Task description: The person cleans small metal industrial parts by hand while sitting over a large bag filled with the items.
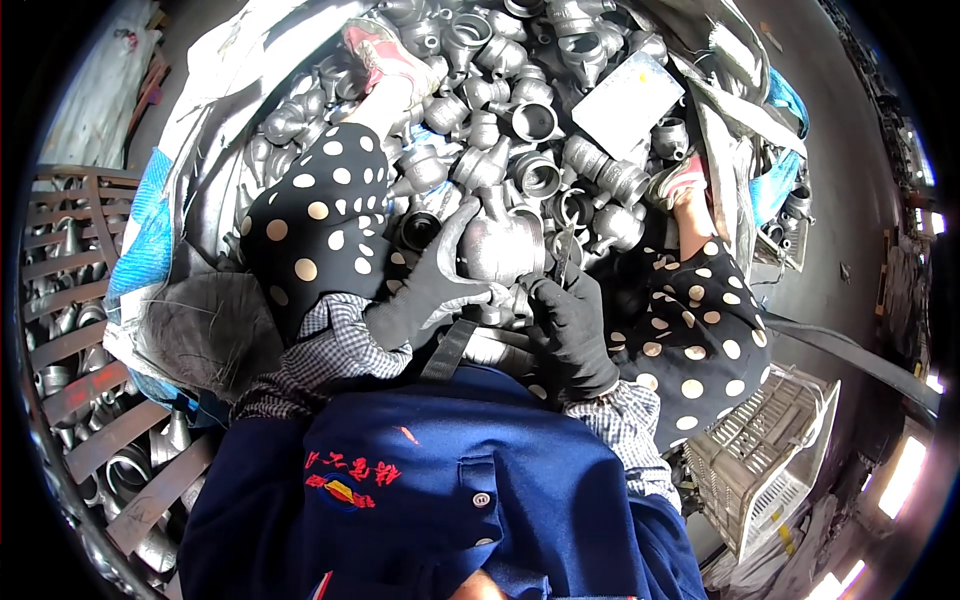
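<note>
"What's bounding the room, starting at the left?"

"A rust-brown slatted metal cage [85,395] is standing along the left edge, grey parts showing between its bars. Beside it, a white woven sack with blue bands [215,85] is curving around a heap of grey metal castings [500,55]. Two legs in black trousers with pale dots [320,215] are spreading apart, leaving working room between the knees."

"And the hands in there?"

"The left hand [425,290], gloved in dark grey, is curving wide around a round-bodied grey metal casting with a narrow neck [500,245], thumb up its left side. That casting is sitting between the knees, near the navy blue shirt [420,470]. The right hand [575,330], also gloved, is closing narrowly on a thin metal tool [567,258] just beside the casting; whether they're touching, I can't tell."

"Further right?"

"The sack's folded rim is closing that side. Past it, grey floor [845,240] is stretching away, and a cream slatted plastic crate [765,465] is standing near the right knee."

"Now the counts?"

"Left to right, I'm counting one cage, one handled casting, one tool, one pale rectangular panel [628,105] lying on the heap, and one cream crate. Two pink-and-white shoes [385,55] are resting among the castings, which are overlapping too much for counting."
</note>
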`<act>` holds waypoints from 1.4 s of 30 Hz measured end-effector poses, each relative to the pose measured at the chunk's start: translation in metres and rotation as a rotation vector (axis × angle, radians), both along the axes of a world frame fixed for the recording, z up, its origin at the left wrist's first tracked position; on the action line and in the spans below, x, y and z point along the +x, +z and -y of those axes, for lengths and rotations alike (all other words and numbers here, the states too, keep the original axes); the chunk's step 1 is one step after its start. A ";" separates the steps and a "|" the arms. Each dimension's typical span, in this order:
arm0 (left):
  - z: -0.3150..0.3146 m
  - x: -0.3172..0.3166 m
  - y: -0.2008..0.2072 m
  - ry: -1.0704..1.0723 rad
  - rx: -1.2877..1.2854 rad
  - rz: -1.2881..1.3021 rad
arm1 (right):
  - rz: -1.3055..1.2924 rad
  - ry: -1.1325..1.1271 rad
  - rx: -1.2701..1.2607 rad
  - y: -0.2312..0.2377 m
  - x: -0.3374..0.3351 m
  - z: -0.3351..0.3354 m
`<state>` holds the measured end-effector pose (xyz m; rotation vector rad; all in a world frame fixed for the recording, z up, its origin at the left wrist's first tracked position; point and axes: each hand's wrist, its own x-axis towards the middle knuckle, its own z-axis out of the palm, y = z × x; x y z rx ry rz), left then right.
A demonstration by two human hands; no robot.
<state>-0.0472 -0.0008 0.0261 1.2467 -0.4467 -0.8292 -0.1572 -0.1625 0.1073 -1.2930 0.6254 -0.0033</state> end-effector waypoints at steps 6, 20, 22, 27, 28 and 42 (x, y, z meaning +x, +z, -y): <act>0.003 -0.003 -0.003 0.026 0.052 0.028 | 0.065 -0.088 0.010 -0.011 0.002 0.004; 0.003 -0.002 0.028 0.120 -0.013 -0.347 | 0.068 -0.036 -0.121 0.004 -0.009 -0.001; 0.002 0.002 0.029 0.139 -0.129 -0.445 | -0.001 -0.156 -0.046 -0.007 -0.013 0.002; 0.004 0.005 0.031 0.179 -0.229 -0.506 | -0.174 0.019 0.002 -0.010 -0.014 -0.010; 0.007 0.003 0.033 0.185 -0.232 -0.501 | -0.154 0.050 0.065 -0.007 -0.013 -0.018; -0.017 0.068 0.071 0.162 -0.017 0.297 | -0.105 -0.015 0.317 0.044 -0.014 0.006</act>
